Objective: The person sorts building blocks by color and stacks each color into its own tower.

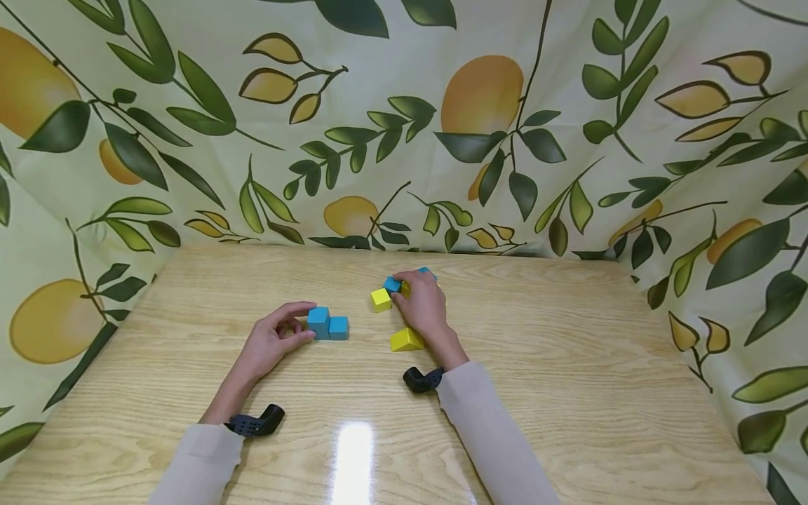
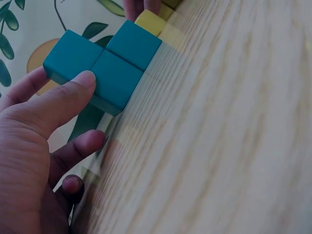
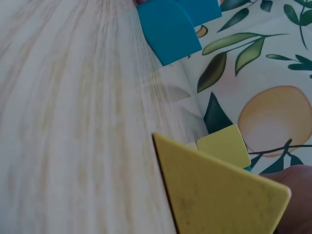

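My left hand (image 1: 273, 342) is at a small group of blue cubes. Its thumb and forefinger pinch the upper blue cube (image 1: 318, 319), stacked on another blue cube (image 2: 118, 82). A third blue cube (image 1: 339, 327) sits against the stack's right side. Farther back, my right hand (image 1: 421, 301) has thumb and forefinger around a small blue cube (image 1: 392, 284). A yellow cube (image 1: 381, 300) lies just left of that hand, and a yellow triangular block (image 1: 407, 340) is below it, large in the right wrist view. The right fingertips are hidden in the right wrist view.
Another blue block (image 1: 423, 270) shows beyond the right hand, with yellow pieces (image 1: 405, 287) partly covered by the fingers. The wooden table (image 1: 536, 393) ends at a leaf-and-fruit patterned curtain (image 1: 379, 161). Each wrist wears a black camera band (image 1: 255, 422).
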A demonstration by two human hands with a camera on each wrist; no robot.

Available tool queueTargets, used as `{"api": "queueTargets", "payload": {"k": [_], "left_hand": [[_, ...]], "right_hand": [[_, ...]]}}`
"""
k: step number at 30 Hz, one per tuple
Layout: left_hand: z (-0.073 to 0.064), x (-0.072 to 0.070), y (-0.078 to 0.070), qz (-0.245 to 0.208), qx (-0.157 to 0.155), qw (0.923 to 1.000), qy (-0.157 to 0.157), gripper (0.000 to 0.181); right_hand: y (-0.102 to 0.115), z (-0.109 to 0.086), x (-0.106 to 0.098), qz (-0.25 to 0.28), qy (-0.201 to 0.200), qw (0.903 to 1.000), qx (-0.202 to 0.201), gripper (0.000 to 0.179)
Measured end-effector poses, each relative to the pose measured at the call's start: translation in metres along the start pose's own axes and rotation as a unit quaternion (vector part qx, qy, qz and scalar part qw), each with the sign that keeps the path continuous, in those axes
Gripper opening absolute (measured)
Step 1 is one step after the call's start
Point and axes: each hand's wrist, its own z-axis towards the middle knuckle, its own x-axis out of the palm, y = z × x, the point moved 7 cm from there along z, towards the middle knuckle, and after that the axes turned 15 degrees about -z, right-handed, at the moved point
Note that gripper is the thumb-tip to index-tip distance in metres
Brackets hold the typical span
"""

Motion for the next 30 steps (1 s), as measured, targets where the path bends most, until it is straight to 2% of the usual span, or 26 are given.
{"api": "queueTargets", "payload": {"k": [6, 16, 21, 30], "left_hand": [[0.000, 0.000, 0.001, -0.003, 0.000, 1.0000, -0.002, 0.044], [0.002, 0.000, 0.000, -0.001, 0.002, 1.0000, -0.003, 0.044], [0.005, 0.001, -0.001, -0.005, 0.001, 1.0000, -0.004, 0.044], [0.000, 0.001, -0.001, 0.000, -0.002, 1.0000, -0.003, 0.044]], "right_hand": [[-0.001, 0.001, -0.001, 0.023, -0.006, 0.9997, -0.008, 0.031], [0.000, 0.001, -0.014, 0.148, -0.029, 0.9881, -0.030, 0.031], [0.001, 0.004, -0.019, 0.183, -0.024, 0.9825, -0.025, 0.032], [0.008, 0.000, -0.021, 0.231, -0.005, 0.9726, -0.028, 0.038]]}}
